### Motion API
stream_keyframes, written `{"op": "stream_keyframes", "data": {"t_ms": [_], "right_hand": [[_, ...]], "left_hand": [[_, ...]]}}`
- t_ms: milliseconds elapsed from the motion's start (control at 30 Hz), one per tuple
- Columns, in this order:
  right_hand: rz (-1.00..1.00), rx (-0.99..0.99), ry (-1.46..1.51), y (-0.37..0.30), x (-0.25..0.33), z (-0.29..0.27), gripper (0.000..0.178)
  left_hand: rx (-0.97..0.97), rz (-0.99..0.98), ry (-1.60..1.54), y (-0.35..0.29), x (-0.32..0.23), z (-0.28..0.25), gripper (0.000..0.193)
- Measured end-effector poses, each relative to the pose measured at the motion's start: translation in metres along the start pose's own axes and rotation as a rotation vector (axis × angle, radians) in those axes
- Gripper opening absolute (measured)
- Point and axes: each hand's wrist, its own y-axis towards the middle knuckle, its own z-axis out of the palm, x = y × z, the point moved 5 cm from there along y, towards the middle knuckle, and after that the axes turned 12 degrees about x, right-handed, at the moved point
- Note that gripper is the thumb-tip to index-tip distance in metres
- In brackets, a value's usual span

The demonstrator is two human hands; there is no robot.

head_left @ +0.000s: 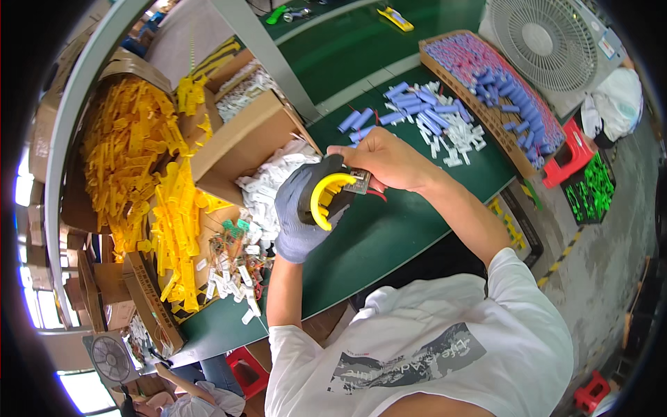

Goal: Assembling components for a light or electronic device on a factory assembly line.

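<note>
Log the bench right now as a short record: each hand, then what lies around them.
Left hand: grey-gloved, holding a yellow curved part
Right hand: bare, fingers at a small grey piece beside the yellow curved part; exact grip unclear
Surface: green table
Left side: yellow plastic parts, heaped
Right, beyond hands: blue cylinders and small white parts
Far right: standing fan

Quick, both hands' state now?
Left hand: gloved, closed, holding the yellow curved piece.
Right hand: bare, fingers curled at the small grey piece; whether gripping, can't tell.
</note>
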Motion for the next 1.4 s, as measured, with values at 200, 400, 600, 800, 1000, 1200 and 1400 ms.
{"op": "stream_keyframes", "data": {"t_ms": [200,400,600,800,1000,1200,1400], "right_hand": [[-0.005,0.045,-0.257,0.025,0.043,0.017,0.07],[-0.392,-0.078,0.012,0.049,0.04,0.026,0.018],[-0.373,0.04,0.153,0.064,0.031,0.015,0.017],[-0.299,0.048,0.094,0.065,0.023,-0.001,0.018],[-0.333,0.023,-0.038,0.059,0.033,0.003,0.016],[-0.413,-0.005,0.021,0.055,0.031,-0.002,0.014],[-0.378,-0.044,-0.059,0.061,0.024,0.02,0.016]], "left_hand": [[-0.707,-0.427,-0.694,-0.049,0.035,-0.007,0.044],[-0.737,-0.453,-0.974,-0.028,0.059,-0.023,0.04],[-0.552,-0.473,-0.872,-0.028,0.064,-0.04,0.043],[-0.437,-0.624,-0.828,-0.025,0.069,-0.037,0.041],[-0.35,-0.627,-0.872,-0.018,0.061,-0.036,0.038],[-0.493,-0.429,-1.312,-0.035,0.078,-0.017,0.039],[-0.431,-0.567,-1.221,-0.031,0.077,-0.009,0.049]]}}
